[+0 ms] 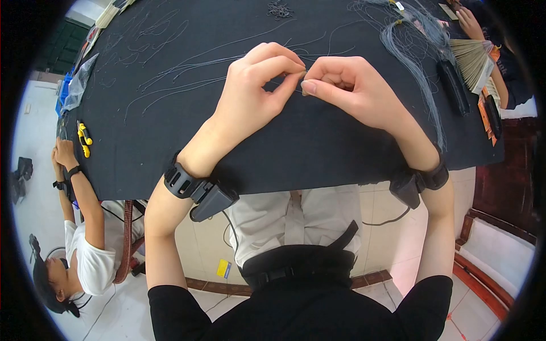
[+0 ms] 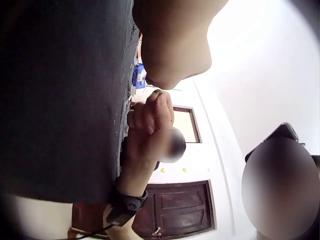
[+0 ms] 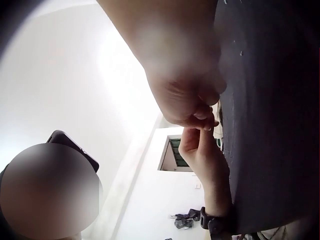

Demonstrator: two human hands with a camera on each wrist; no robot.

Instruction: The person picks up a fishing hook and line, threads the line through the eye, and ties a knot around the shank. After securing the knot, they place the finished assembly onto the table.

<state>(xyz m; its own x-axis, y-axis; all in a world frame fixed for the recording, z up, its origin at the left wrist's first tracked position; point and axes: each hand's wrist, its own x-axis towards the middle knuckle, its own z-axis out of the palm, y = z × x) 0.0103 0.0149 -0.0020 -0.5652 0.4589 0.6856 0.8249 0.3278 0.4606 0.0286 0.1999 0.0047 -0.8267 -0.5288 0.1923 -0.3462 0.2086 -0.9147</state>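
My left hand (image 1: pixel 250 85) and right hand (image 1: pixel 358 91) meet fingertip to fingertip above the black-covered table (image 1: pixel 273 153). Each pinches with thumb and index finger at what looks like a thin grey cord, nearly all hidden by the fingertips. Several loose grey cords (image 1: pixel 182 66) lie on the cloth, running out leftward from behind the left hand. In the left wrist view, the right hand (image 2: pixel 150 120) has its fingers curled in beside the left fingertips. From the right wrist, the left hand (image 3: pixel 204 155) shows its thumb and index tips together, right at the right hand's fingers.
A long bundle of grey cords (image 1: pixel 424 85) lies at the right, by a black case (image 1: pixel 453 88) and a fan of beige strips (image 1: pixel 469 59). Yellow-handled cutters (image 1: pixel 84 139) sit near the left edge. Other people work at both sides. A small dark tangle (image 1: pixel 280 9) lies at the back.
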